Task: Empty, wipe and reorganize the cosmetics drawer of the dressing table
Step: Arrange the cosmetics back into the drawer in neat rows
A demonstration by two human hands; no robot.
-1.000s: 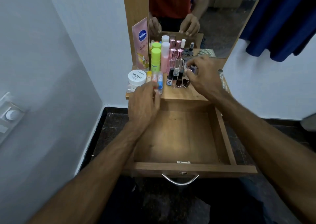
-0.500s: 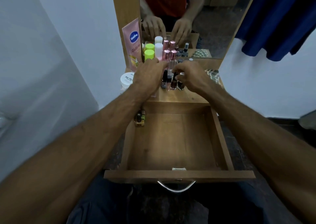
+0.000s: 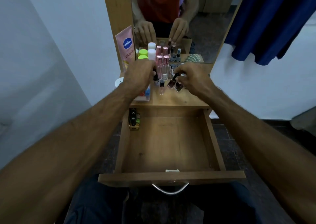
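Note:
The wooden drawer (image 3: 171, 174) is pulled out in front of me, with two small bottles (image 3: 134, 120) lying in its far left corner. Cosmetics crowd the dressing table top (image 3: 176, 99) above it. My left hand (image 3: 139, 77) pinches a small dark nail polish bottle (image 3: 156, 79) by its cap. My right hand (image 3: 191, 77) grips two dark red nail polish bottles (image 3: 175, 85), tilted and just above the top. A clear bottle with a dark cap (image 3: 161, 87) stands between my hands.
A pink Vaseline tube (image 3: 125, 49) leans on the mirror frame. Green-capped bottles (image 3: 142, 54), a white-capped bottle (image 3: 151, 53) and pink perfume bottles (image 3: 162, 61) stand at the back. A white jar (image 3: 118, 82) and a tray of small tubes (image 3: 145, 94) sit left. Blue cloth (image 3: 273, 22) hangs right.
My left hand moved from the drawer's far left corner up to the table top, leaving two bottles in the drawer. Both hands now hold nail polish bottles; the right ones are tilted.

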